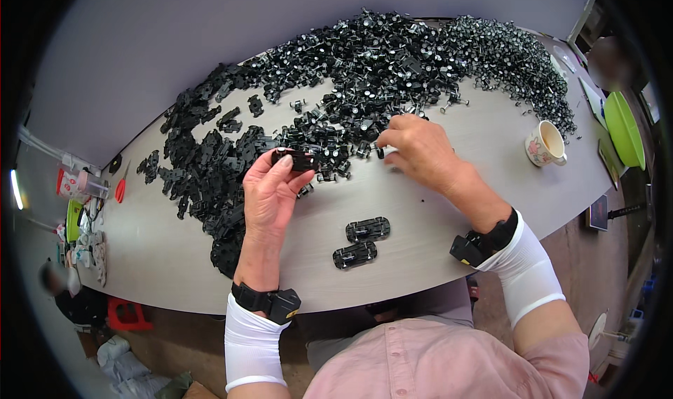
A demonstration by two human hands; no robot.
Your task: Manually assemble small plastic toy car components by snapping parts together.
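Note:
My left hand point(269, 197) is closed on a black toy car chassis point(301, 161), pinched between thumb and fingers above the table. Beside the front of the wheel pile, my right hand point(426, 152) has its thumb and fingers pressed together on a small wheel axle point(381, 151), partly hidden by the fingertips. Many black-and-silver wheel axles point(364, 108) lie heaped in front of both hands. To the left spreads a pile of flat black chassis parts point(207, 171). Two chassis with wheels, one point(368, 229) just behind the other point(354, 254), lie on the table nearer me.
A heap of thin metal axles point(501, 52) runs along the far right. A cup with a drink point(545, 144) stands on the right of the table point(449, 259). Red-handled scissors point(120, 190) lie at the left. A green basin point(624, 130) sits beyond the right edge.

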